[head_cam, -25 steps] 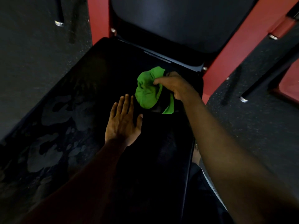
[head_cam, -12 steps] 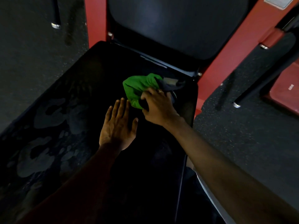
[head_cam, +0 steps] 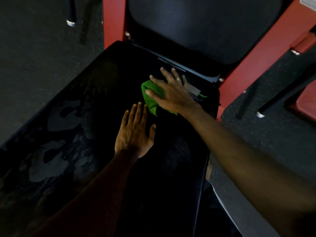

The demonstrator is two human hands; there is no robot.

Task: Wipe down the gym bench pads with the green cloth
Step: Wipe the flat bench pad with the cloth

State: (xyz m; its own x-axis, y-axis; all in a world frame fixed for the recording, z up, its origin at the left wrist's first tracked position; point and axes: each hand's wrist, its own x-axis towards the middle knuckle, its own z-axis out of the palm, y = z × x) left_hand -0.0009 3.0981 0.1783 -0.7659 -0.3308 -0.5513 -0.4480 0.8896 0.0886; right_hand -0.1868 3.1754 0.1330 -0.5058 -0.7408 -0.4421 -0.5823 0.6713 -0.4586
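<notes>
The green cloth [head_cam: 151, 96] lies bunched on the black seat pad [head_cam: 89, 103] near its far right corner. My right hand [head_cam: 172, 93] is spread flat over the cloth, fingers straight and splayed toward the back pad [head_cam: 205, 26]. My left hand [head_cam: 135, 132] rests flat on the seat pad just in front of the cloth, fingers straight and together. Most of the cloth is hidden under my right palm. Damp smears show on the left part of the seat pad.
Red frame posts [head_cam: 113, 21] stand on both sides of the back pad, the right one [head_cam: 256, 53] slanting. Dark rubber floor [head_cam: 34, 48] surrounds the bench. A black bar with a metal tip [head_cam: 259, 113] and a red part [head_cam: 306, 101] lie at the right.
My right hand went from gripping the bunched cloth to lying spread flat on it, and the cloth shifted slightly left and toward me. The left hand stayed put on the pad.
</notes>
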